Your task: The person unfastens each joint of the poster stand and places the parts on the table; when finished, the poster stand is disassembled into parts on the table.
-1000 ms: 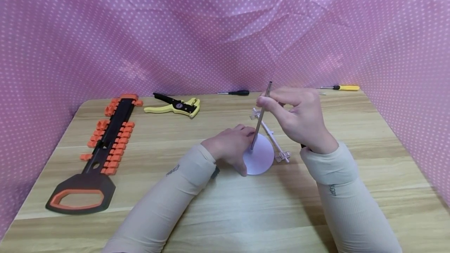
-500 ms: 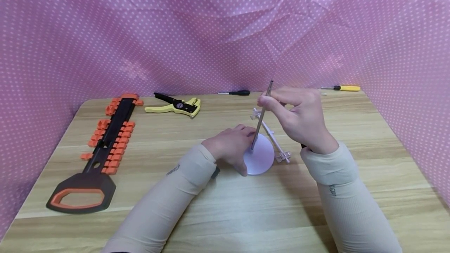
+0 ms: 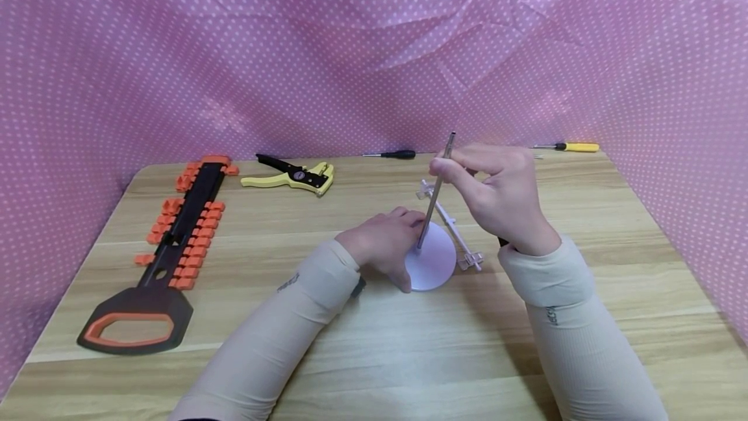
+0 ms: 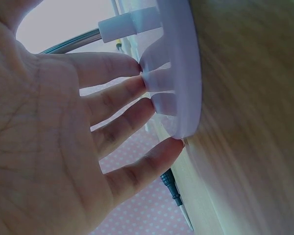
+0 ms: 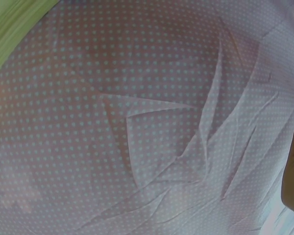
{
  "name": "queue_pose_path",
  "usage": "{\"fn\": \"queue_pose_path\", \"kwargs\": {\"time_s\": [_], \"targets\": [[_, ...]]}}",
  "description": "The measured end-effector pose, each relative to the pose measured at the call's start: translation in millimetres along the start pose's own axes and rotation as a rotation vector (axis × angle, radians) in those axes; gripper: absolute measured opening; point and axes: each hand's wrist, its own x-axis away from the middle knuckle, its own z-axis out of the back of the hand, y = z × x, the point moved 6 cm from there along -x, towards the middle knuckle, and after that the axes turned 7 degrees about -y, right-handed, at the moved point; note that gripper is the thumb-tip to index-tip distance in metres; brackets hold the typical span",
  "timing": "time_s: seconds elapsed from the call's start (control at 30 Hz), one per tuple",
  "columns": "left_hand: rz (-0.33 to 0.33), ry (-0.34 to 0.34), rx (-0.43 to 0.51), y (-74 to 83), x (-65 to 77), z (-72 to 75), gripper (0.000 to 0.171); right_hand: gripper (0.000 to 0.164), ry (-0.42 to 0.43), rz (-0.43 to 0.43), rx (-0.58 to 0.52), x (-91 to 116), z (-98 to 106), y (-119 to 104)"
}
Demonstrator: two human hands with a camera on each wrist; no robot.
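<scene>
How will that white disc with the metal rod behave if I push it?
The disc looks stiff: its rim shows no bend. Lying broad side down, it would probably slide rather than roll. Pushed high, the tall rod in its collar might tip it.

Saw left hand (image 4: 54, 117) palm toward camera, fingers nearly straight. Noted three fingertips against glossy face of white disc (image 4: 183, 73), mirrored there; found little fingertip at lower rim. Logged metal rod (image 4: 76, 42) running into white collar (image 4: 116, 28) on same face. Marked wooden tabletop (image 4: 250, 112) along disc's other side. Recorded dark screwdriver (image 4: 169, 183) and pink dotted cloth (image 4: 132, 210) beyond fingers.
</scene>
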Motion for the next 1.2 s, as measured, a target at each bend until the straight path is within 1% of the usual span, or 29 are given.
{"fn": "queue_pose_path", "kwargs": {"time_s": [0.23, 0.57, 0.63, 0.7, 0.77, 0.83, 0.9, 1.03, 1.2], "targets": [[0.0, 0.002, 0.002, 0.5, -1.5, 0.3, 0.113, 0.01, 0.021, 0.016, -0.006, 0, 2, -2], [0.0, 0.006, -0.007, 2.2, -1.6, 1.7, 0.114, 0.008, 0.062, 0.012, -0.104, 1, 6, -1], [0.0, 0.004, -0.005, 2.8, -1.1, 2.2, 0.115, 0.007, 0.099, 0.0, -0.165, 1, 10, -1], [0.003, 0.002, -0.002, 3.3, -0.4, 2.5, 0.117, 0.003, 0.167, -0.013, -0.239, 2, 18, -2], [0.006, -0.002, 0.001, 3.5, 0.3, 2.6, 0.118, 0.005, 0.251, -0.033, -0.309, 3, 28, -3], [0.008, -0.006, -0.001, 3.4, 1.0, 2.5, 0.119, 0.009, 0.329, -0.055, -0.357, 3, 37, -4], [0.008, -0.009, -0.007, 3.2, 1.3, 2.0, 0.118, 0.011, 0.373, -0.08, -0.381, 3, 42, -5], [0.01, -0.014, -0.01, 2.7, 1.5, 0.4, 0.117, 0.013, 0.397, -0.102, -0.403, 2, 44, -6], [0.01, -0.013, -0.003, 3.0, 1.3, 0.0, 0.118, 0.012, 0.391, -0.103, -0.373, 2, 42, -5]]}}
